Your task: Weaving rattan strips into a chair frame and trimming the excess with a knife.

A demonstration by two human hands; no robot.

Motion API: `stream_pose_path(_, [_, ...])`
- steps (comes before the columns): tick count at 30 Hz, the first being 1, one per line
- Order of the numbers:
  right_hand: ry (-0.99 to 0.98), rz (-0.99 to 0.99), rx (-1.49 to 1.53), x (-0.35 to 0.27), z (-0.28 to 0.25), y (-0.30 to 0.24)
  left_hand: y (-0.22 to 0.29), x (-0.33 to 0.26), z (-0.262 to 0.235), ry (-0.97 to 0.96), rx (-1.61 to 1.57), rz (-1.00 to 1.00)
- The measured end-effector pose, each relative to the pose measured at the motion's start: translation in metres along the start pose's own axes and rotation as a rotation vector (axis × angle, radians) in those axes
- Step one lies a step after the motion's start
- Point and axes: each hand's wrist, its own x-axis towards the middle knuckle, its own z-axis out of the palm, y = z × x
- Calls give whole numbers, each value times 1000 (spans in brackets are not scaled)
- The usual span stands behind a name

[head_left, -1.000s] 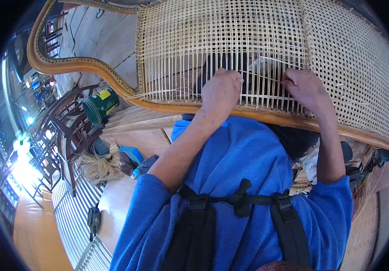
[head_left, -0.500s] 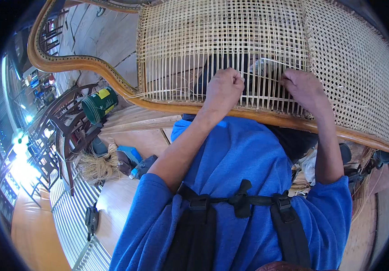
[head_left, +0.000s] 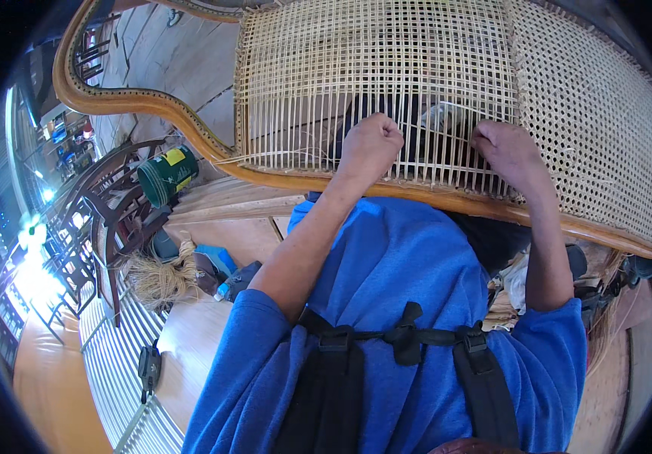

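Observation:
A wooden frame [head_left: 318, 181] with woven cane lies across in front of me. Its middle panel [head_left: 386, 53] has a square weave at the far part, while mostly lengthwise cane strands [head_left: 296, 136] show at the near part. My left hand [head_left: 371, 147] is closed over these strands, fingers curled; what it pinches is hidden. To the right, my right hand [head_left: 509, 151] is also closed, with its fingertips down at the strands beside the finished panel [head_left: 591, 129]. A pale loose strand [head_left: 451, 104] bows across the weave near the right hand, but I cannot tell whether it is held.
Left of the frame stand a green bucket [head_left: 167, 178] with a yellow label and dark wooden chairs [head_left: 103, 219]. A bundle of cane fibre [head_left: 163, 276] and a blue cloth [head_left: 216, 259] lie below them. A small black pouch [head_left: 149, 368] rests farther down.
My left hand has shifted slightly left, away from the right hand. The right hand stays nearly in place, still closed. The whole view has moved a little.

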Motion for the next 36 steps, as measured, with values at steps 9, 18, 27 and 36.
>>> stream_pose_path(9, [16,30,-165,-2,3,-2,11,-8,-6,182,545,271])
stream_pose_path(18, [-27,18,-228,-4,2,-10,6,-9,-2,102,388,147])
stream_pose_path(27, [-52,-48,-165,7,5,-6,-11,0,-12,-39,50,33])
stream_pose_path(36, [-117,74,-122,3,-13,-18,16,-12,-13,102,675,304])
